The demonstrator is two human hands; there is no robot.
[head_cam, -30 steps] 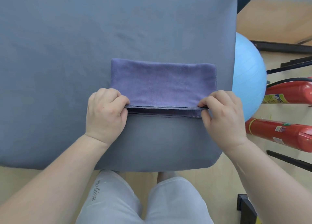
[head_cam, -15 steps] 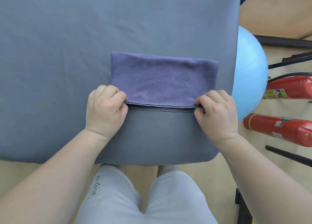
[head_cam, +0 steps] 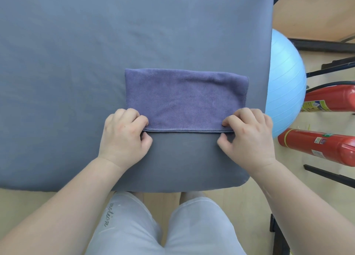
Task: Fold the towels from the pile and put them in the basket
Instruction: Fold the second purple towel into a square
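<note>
The left hand (head_cam: 124, 139) and right hand (head_cam: 249, 137) each pinch a near corner of the towel (head_cam: 182, 101) — fingers (head_cam: 237, 118) curled on it; best align hems flush before pressing.

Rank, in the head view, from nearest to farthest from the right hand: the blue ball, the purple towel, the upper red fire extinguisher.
1. Purple towel, held at its corner by the right hand.
2. Blue ball, just to the right.
3. Upper red fire extinguisher, beyond the ball, far right.

Bright, even, soft light; shadows faint. Weak sheen on blue exercise ball (head_cam: 286, 78). Wide-angle bending at edges. Centre sharp.
</note>
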